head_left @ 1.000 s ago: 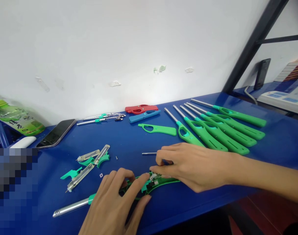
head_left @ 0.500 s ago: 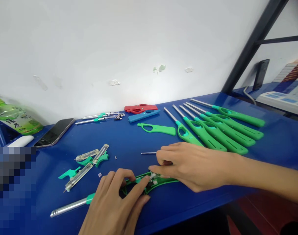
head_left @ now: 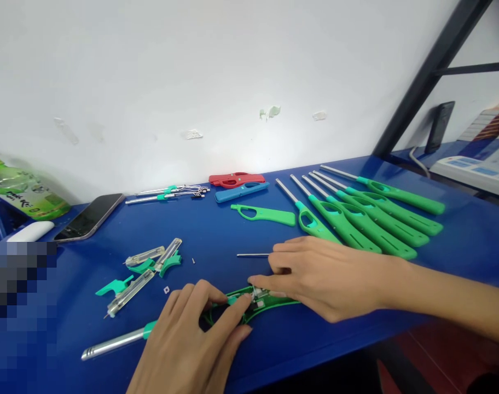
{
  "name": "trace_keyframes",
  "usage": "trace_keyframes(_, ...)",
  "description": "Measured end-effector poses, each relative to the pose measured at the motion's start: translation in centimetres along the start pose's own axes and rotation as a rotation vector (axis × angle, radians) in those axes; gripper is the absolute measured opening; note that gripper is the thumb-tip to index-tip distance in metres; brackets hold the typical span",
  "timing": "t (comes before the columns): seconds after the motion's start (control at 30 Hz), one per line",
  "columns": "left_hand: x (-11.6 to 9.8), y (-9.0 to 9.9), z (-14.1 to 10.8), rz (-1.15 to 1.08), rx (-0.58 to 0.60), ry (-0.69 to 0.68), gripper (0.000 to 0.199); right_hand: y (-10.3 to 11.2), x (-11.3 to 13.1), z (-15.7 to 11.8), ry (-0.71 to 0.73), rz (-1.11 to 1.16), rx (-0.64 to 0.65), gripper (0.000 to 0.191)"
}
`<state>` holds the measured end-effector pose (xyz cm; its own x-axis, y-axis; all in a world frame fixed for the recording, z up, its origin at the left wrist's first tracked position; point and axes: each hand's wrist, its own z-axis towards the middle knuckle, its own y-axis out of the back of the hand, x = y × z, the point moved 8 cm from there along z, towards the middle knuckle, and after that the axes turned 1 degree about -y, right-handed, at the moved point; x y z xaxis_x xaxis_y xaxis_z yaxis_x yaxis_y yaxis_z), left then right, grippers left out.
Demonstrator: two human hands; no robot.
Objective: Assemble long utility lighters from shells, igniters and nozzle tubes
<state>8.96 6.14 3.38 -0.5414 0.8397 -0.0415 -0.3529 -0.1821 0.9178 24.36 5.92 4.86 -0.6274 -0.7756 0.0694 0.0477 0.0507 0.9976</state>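
An opened green plastic lighter shell with a long silver metal nozzle [head_left: 249, 306] lies at the near edge of the blue worktop [head_left: 216, 235]. The left hand [head_left: 192, 345] presses it down, fingers curled over its middle. The right hand [head_left: 327, 276] pinches the small white inner parts. Just beyond lies a thin metal rod [head_left: 251, 255]; further right, a row of assembled green lighters [head_left: 364, 213].

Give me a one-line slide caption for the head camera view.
Both hands, left hand and right hand, press on an opened green lighter on the blue table.
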Motion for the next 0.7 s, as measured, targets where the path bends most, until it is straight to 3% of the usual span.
trace_keyframes(0.7,-0.13,0.09,-0.33,-0.016,-0.030,-0.025,0.033,-0.14,-0.13,-0.28,-0.023,0.019,-0.084,0.033)
